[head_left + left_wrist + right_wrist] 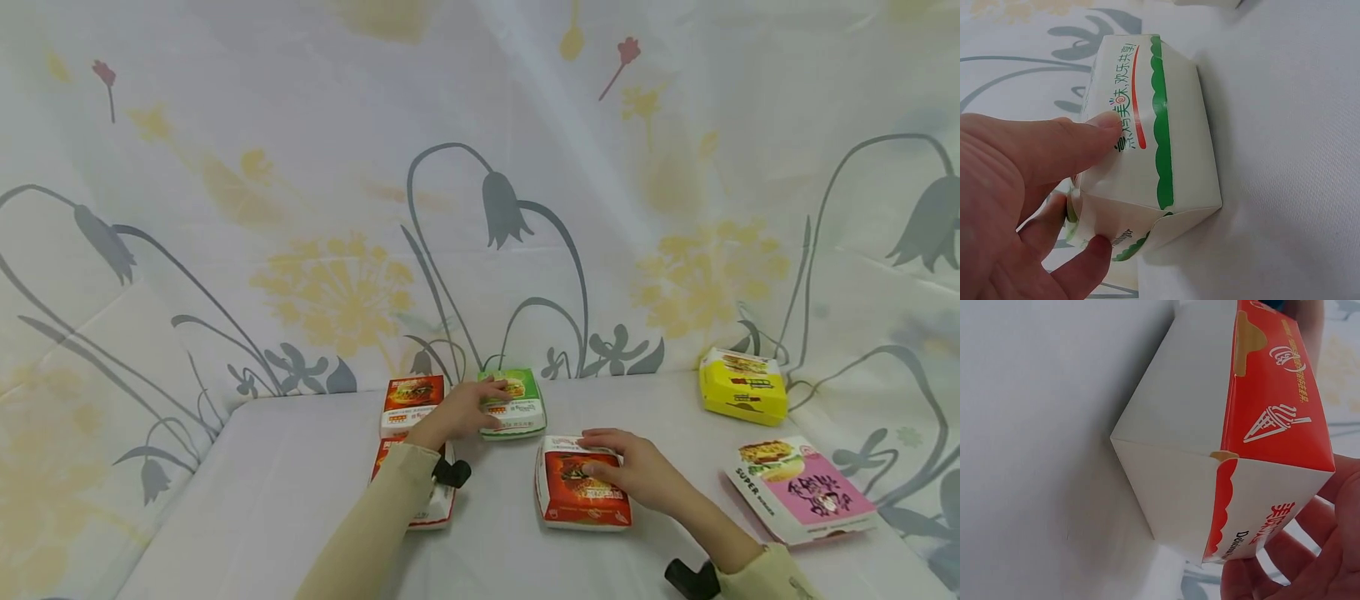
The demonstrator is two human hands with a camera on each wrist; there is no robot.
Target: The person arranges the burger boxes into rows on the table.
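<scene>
Gripping the green box (525,419) toward the back of the counter (495,508) with a partly spread left hand (463,411), also held the red box (588,507), nearer the front, with a half-curled right hand (647,472). Had a yellow box (742,397) and pink box (806,492) off rightward.

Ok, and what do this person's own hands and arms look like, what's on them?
The left hand and right hand wear no gloves. The left sleeve and right sleeve are pale cream. A small black left gadget and right gadget sit by the sleeve ends.
</scene>
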